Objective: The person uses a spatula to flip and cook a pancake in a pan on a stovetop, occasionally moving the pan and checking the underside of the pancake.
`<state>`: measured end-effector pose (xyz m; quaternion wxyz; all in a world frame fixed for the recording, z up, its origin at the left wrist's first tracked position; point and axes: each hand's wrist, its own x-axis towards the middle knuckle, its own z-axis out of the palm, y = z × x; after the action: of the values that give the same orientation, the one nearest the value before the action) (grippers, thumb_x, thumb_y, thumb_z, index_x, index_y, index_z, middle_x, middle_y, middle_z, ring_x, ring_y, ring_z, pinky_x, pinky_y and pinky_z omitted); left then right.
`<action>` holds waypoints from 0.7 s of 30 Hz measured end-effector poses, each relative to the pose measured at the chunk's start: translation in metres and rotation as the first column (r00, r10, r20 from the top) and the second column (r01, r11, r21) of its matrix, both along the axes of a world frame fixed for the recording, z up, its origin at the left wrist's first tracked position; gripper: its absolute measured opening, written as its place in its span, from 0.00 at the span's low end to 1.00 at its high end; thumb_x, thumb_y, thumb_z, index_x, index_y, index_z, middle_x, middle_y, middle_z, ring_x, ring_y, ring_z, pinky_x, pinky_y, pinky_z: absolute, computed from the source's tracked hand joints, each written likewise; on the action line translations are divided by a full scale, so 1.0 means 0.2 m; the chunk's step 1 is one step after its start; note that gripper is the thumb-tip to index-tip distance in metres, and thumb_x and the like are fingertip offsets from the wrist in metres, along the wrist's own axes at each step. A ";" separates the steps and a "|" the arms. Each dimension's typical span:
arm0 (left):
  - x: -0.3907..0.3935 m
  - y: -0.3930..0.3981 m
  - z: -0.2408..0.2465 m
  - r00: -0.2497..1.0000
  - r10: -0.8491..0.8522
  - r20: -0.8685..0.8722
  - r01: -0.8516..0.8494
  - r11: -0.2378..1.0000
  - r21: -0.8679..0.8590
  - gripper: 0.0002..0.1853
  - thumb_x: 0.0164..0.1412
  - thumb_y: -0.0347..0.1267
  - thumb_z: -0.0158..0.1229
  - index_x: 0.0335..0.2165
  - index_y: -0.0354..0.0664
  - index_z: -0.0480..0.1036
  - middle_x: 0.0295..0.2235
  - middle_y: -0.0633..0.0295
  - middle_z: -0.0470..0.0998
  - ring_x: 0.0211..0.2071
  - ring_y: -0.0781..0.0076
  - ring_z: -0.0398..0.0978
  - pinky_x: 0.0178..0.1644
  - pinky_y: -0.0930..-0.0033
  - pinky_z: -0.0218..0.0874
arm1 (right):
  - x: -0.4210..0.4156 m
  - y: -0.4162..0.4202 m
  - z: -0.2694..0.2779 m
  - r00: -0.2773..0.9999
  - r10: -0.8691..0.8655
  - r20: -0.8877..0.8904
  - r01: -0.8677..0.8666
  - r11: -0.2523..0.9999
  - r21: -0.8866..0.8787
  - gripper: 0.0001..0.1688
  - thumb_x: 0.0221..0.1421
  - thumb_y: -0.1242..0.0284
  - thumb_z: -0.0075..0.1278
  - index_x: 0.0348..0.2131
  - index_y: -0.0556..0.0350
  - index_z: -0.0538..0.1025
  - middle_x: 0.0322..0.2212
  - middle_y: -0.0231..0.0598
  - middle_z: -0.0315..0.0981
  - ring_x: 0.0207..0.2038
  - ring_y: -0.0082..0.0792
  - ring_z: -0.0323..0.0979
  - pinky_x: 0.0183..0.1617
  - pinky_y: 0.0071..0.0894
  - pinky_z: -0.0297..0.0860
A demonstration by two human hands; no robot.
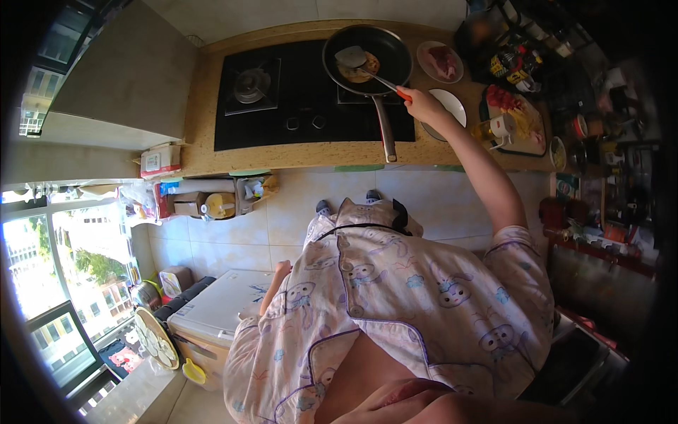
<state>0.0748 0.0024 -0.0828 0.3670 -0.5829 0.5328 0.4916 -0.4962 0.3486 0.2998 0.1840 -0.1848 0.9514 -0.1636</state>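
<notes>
My right hand [425,107] grips the orange handle of a turner spatula [350,57]. Its broad blade rests over a browned, flat piece of food [369,64], perhaps an egg, in a dark frying pan [394,50]. The pan sits on the right side of the black gas hob [302,95], its long handle pointing towards me over the counter edge. Beneath my right wrist lies a white plate [452,105], partly covered by the arm. My left hand [283,267] hangs low beside my body; its fingers are too small and turned away to read.
A plate of raw meat [444,62] stands right of the pan. Further right, a cutting board [536,119] carries chopped red and yellow food, with an oil dispenser [492,130] before it. The left burner [251,85] is uncovered. Behind my left side stands a white-topped chest [222,297].
</notes>
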 end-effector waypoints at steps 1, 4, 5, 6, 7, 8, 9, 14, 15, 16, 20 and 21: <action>-0.03 0.00 0.05 0.997 -0.071 -0.025 0.071 0.997 -0.004 0.16 0.52 0.43 0.42 0.38 0.47 0.64 0.28 0.64 0.75 0.21 0.74 0.71 0.21 0.68 0.57 | 0.00 0.02 -0.02 1.000 -0.010 0.011 0.010 1.000 0.006 0.26 0.49 0.74 0.40 0.50 0.37 0.62 0.27 0.46 0.70 0.26 0.39 0.68 0.31 0.32 0.64; -0.13 -0.02 0.17 0.961 -0.245 -0.125 0.244 0.970 -0.025 0.16 0.53 0.42 0.42 0.38 0.47 0.64 0.28 0.64 0.75 0.22 0.74 0.71 0.21 0.68 0.57 | -0.01 0.00 0.02 0.994 -0.058 0.089 0.057 0.998 0.017 0.30 0.46 0.76 0.39 0.50 0.37 0.61 0.32 0.49 0.69 0.32 0.42 0.68 0.36 0.32 0.64; -0.18 -0.02 0.19 0.939 -0.299 -0.171 0.296 0.954 -0.044 0.16 0.53 0.42 0.42 0.38 0.47 0.64 0.28 0.64 0.75 0.22 0.74 0.71 0.20 0.68 0.57 | -0.03 -0.01 0.04 0.990 -0.076 0.122 0.074 0.997 0.021 0.31 0.44 0.78 0.38 0.50 0.37 0.61 0.36 0.50 0.68 0.38 0.45 0.68 0.40 0.33 0.64; -0.25 -0.04 0.28 0.918 -0.343 -0.199 0.335 0.939 -0.073 0.16 0.53 0.42 0.42 0.38 0.47 0.64 0.28 0.64 0.75 0.22 0.74 0.71 0.20 0.68 0.57 | -0.06 0.01 0.04 0.987 -0.069 0.147 0.070 0.998 -0.002 0.32 0.43 0.79 0.37 0.50 0.37 0.62 0.38 0.51 0.67 0.39 0.45 0.67 0.41 0.34 0.64; -0.29 -0.05 0.25 0.904 -0.348 -0.247 0.336 0.937 -0.090 0.16 0.53 0.42 0.42 0.38 0.47 0.64 0.27 0.64 0.75 0.22 0.75 0.71 0.20 0.68 0.57 | -0.08 -0.02 0.06 0.990 -0.049 0.132 0.048 0.999 0.012 0.32 0.42 0.79 0.37 0.50 0.37 0.62 0.37 0.51 0.68 0.39 0.44 0.68 0.41 0.33 0.64; -0.35 -0.07 0.27 0.907 -0.319 -0.276 0.302 0.948 -0.102 0.16 0.53 0.42 0.42 0.38 0.47 0.64 0.27 0.65 0.75 0.22 0.75 0.71 0.20 0.68 0.56 | -0.05 -0.07 0.14 0.986 -0.064 0.154 0.055 0.996 0.066 0.32 0.42 0.79 0.37 0.50 0.37 0.62 0.36 0.50 0.68 0.37 0.43 0.68 0.40 0.33 0.64; -0.39 -0.08 0.28 0.918 -0.258 -0.302 0.236 0.966 -0.107 0.16 0.53 0.42 0.42 0.38 0.47 0.64 0.27 0.65 0.75 0.22 0.75 0.71 0.20 0.68 0.56 | -0.04 -0.12 0.24 0.981 -0.080 0.175 0.060 0.991 0.119 0.32 0.42 0.78 0.36 0.50 0.36 0.62 0.36 0.50 0.69 0.36 0.42 0.69 0.39 0.32 0.65; -0.67 -0.18 0.41 0.934 -0.069 -0.351 0.027 0.992 -0.124 0.16 0.55 0.41 0.44 0.40 0.45 0.62 0.26 0.63 0.75 0.22 0.75 0.72 0.19 0.72 0.55 | -0.12 -0.20 0.37 0.978 -0.048 0.205 -0.014 0.957 0.291 0.33 0.42 0.78 0.32 0.51 0.36 0.61 0.25 0.48 0.71 0.22 0.39 0.70 0.26 0.33 0.66; -0.70 -0.19 0.43 0.931 -0.073 -0.357 0.026 0.991 -0.134 0.16 0.55 0.41 0.44 0.40 0.45 0.62 0.26 0.63 0.75 0.22 0.75 0.72 0.19 0.72 0.55 | -0.17 -0.21 0.36 0.975 -0.034 0.222 -0.035 0.953 0.300 0.34 0.41 0.78 0.32 0.51 0.36 0.61 0.22 0.48 0.71 0.19 0.39 0.70 0.23 0.33 0.66; -0.72 -0.19 0.44 0.928 -0.078 -0.364 0.027 0.989 -0.144 0.16 0.55 0.41 0.44 0.40 0.45 0.62 0.26 0.63 0.75 0.22 0.75 0.72 0.19 0.72 0.55 | -0.20 -0.21 0.35 0.977 -0.022 0.214 -0.041 0.958 0.285 0.34 0.41 0.78 0.30 0.51 0.35 0.61 0.17 0.46 0.70 0.15 0.37 0.67 0.17 0.31 0.63; -0.71 -0.19 0.44 0.931 -0.078 -0.356 0.035 0.991 -0.128 0.17 0.55 0.42 0.44 0.40 0.46 0.61 0.27 0.62 0.75 0.23 0.75 0.72 0.20 0.71 0.55 | -0.29 -0.23 0.30 0.965 -0.090 0.245 -0.009 0.926 0.376 0.32 0.42 0.78 0.30 0.50 0.37 0.63 0.18 0.45 0.70 0.15 0.36 0.68 0.16 0.27 0.61; -0.68 -0.19 0.40 0.933 -0.074 -0.351 0.035 0.993 -0.116 0.17 0.54 0.42 0.44 0.40 0.46 0.61 0.27 0.62 0.76 0.23 0.75 0.72 0.20 0.71 0.55 | -0.28 -0.23 0.31 0.971 -0.069 0.229 -0.023 0.926 0.376 0.31 0.43 0.77 0.31 0.49 0.38 0.64 0.18 0.44 0.70 0.15 0.35 0.68 0.17 0.27 0.61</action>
<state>-0.0613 -0.0351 -0.0021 0.2464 -0.4887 0.6321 0.5485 -0.5527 0.3020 0.3620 0.3266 -0.1138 0.9383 -0.0013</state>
